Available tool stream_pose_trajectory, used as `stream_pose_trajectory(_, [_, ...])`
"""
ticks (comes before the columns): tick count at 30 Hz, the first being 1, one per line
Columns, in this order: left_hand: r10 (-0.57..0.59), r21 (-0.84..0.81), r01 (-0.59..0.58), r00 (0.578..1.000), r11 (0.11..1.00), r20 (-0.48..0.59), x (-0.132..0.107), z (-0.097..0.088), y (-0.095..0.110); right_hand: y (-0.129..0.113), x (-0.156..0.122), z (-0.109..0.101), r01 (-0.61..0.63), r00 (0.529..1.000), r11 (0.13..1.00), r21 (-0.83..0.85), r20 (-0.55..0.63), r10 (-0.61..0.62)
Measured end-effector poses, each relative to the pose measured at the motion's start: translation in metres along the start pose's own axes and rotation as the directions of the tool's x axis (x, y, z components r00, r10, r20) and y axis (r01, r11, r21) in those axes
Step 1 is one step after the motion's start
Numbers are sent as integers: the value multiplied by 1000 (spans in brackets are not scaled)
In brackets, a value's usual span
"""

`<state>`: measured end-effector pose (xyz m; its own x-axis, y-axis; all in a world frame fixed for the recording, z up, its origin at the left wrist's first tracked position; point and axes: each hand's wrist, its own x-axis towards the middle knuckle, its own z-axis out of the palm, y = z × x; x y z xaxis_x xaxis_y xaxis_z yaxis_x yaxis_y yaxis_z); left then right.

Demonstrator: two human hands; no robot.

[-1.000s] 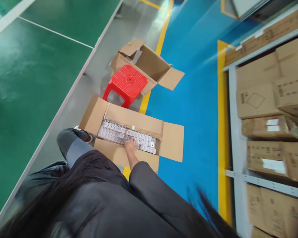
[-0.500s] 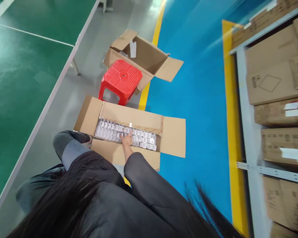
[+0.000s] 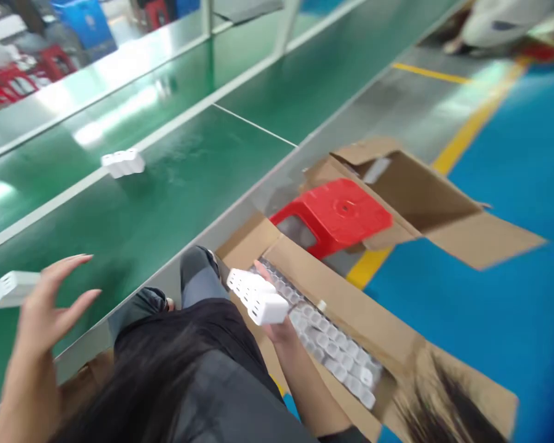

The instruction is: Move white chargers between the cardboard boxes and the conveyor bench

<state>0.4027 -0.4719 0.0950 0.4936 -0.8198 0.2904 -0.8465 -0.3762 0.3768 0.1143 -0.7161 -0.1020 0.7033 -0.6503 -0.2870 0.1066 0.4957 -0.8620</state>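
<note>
My right hand (image 3: 277,329) is closed on a row of white plug adapters (image 3: 255,296), lifted just above the open cardboard box (image 3: 351,304) on the floor. More white adapters (image 3: 337,357) lie packed in rows inside that box. My left hand (image 3: 41,326) is raised over the edge of the green table (image 3: 133,209), fingers spread and holding nothing. A white block of adapters (image 3: 10,289) lies on the table just left of its fingertips. Another white block (image 3: 122,163) lies farther back on the table.
A red plastic stool (image 3: 339,215) stands beyond the box, against a second open cardboard box (image 3: 425,197). Blue floor with a yellow line (image 3: 471,126) stretches to the right. Red stools and a blue bin (image 3: 90,21) sit far behind the table.
My right hand has come up out of the box with a row of adapters. The view has swung left from the shelves to the green table. My left hand has come into view.
</note>
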Motion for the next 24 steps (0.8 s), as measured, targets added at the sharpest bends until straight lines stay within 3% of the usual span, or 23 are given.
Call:
stream_pose_trajectory(2, [52,-86,-49,998,995,40,-9,14,4,-27,17,58,-117,954,963,244,298,41])
stream_pose_trajectory(4, [172,-148,-163,984,976,53,-8,29,14,-41,30,117,-238,879,912,335,473,55])
stream_pose_trajectory(6, [240,-141,-240,971,961,-12,-3,37,20,-42,39,168,-331,791,885,327,607,71])
stream_pose_trajectory(9, [240,-88,-252,962,964,-131,0,38,13,-28,47,219,-438,709,859,264,689,150])
stream_pose_trajectory(16, [108,-60,-132,945,989,-308,-9,43,-35,0,56,270,-504,632,851,146,733,249])
stream_pose_trajectory(20, [-67,-168,29,971,985,-227,-13,34,-50,-13,72,281,-505,525,856,-106,750,402])
stream_pose_trajectory(22, [-108,-175,79,981,981,-162,-14,24,-59,-23,84,282,-377,555,893,-244,712,429])
stream_pose_trajectory(24, [-123,-96,116,990,989,-72,-14,16,-67,-33,98,281,-182,647,935,-305,679,347])
